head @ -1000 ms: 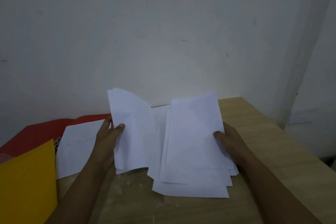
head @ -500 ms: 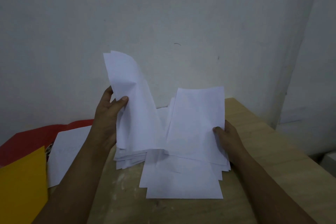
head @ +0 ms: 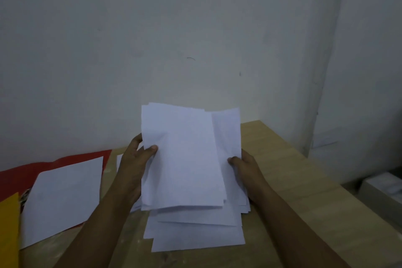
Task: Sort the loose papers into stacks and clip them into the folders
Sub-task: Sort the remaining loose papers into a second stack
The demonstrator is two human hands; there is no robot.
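Nearest, flat white sheets lie fanned on the pale wooden table. Above them, the left hand and right hand pinch a limp paper bundle by its edges. Leftward, one sheet covers a red folder, beside a yellow folder.

Looks like a plain office or study corner, poss. a room in a home; can't tell which. Light wooden desk pushed into a corner against a bare whitish wall w/ scuffs and marks. Desk holds paperwork: a bundle of white papers, a single sheet lying on an open red folder, and a yellow folder at the left edge. Something white and boxy sits low, right of the desk; too dim to identify. Lighting is weak overall.
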